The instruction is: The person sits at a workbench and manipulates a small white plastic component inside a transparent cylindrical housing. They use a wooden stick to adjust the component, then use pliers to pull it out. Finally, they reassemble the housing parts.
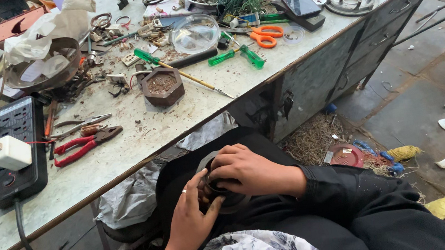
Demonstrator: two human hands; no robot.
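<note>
Both my hands pinch a dark ring (228, 199) in my lap: right hand (248, 170) curled over it, left hand (190, 218) gripping beneath; pliers (84, 146) lie well beyond.

A long pale worktop (126, 145) runs diagonally across the view, its surface speckled and dusty in flat, even light. Under its far end sits a grey metal cabinet (331, 65) with handled drawers. Beyond that, a grey stone-slab floor (416, 106), littered with scraps, and a heap of tangled wire (311, 141) lies at the cabinet's foot, just beside it
</note>
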